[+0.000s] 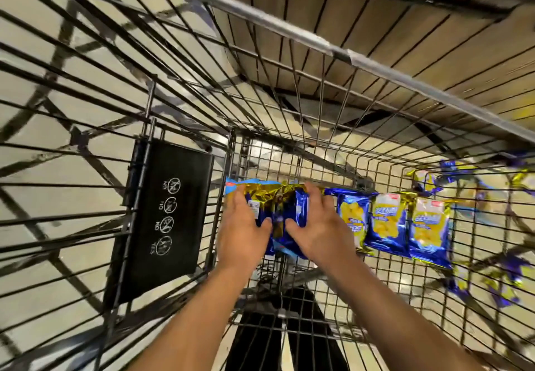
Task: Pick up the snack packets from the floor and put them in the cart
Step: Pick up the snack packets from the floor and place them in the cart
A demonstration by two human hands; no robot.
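Your left hand point(241, 226) and right hand point(315, 226) both hold, fingers curled around it, a bundle of blue-and-gold foil snack packets point(285, 211) inside the wire shopping cart point(318, 153), beside three matching packets point(396, 226).

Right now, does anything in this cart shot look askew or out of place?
Several packets lie scattered on the floor beyond the cart wall at right, not yet collected. Packets inside sit in a neat row.

One wire cart point(289, 150), two hands point(243, 226), three face-up snack packets point(389, 223), one black flap point(170, 220).
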